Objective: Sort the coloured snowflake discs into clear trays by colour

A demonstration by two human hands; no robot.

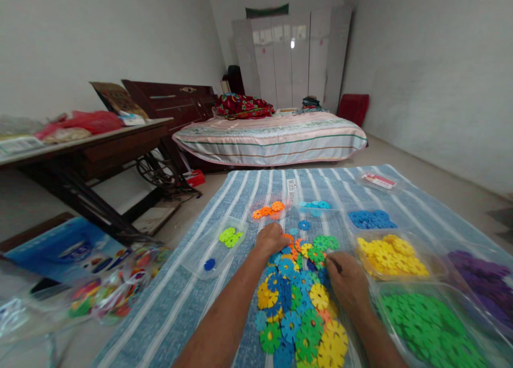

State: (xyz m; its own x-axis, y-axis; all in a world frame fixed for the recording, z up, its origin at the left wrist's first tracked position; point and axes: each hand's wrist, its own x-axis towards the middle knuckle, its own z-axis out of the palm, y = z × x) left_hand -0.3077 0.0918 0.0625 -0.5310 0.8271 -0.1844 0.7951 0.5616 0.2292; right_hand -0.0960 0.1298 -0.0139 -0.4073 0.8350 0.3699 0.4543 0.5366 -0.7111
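A loose pile of notched plastic snowflake discs (pixel 301 325) in mixed colours lies on the striped cloth in front of me. At the pile's far left edge is my left hand (pixel 271 240), its fingers closed on an orange snowflake disc (pixel 287 238). My right hand (pixel 347 276) is curled at the pile's right side, close to some green discs (pixel 325 243); its fingertips are hidden, so what they hold cannot be made out. Just beyond the left hand stands a clear tray with orange discs (pixel 267 211). A blue disc (pixel 304 225) lies apart near the far end.
Clear trays hold yellow discs (pixel 393 255), green discs (pixel 433 330), blue discs (pixel 371 219), purple discs (pixel 481 282) and light-blue discs (pixel 316 205). Another tray (pixel 192 263) at left has lime discs and a dark blue one. A lidded box (pixel 379 181) sits far right.
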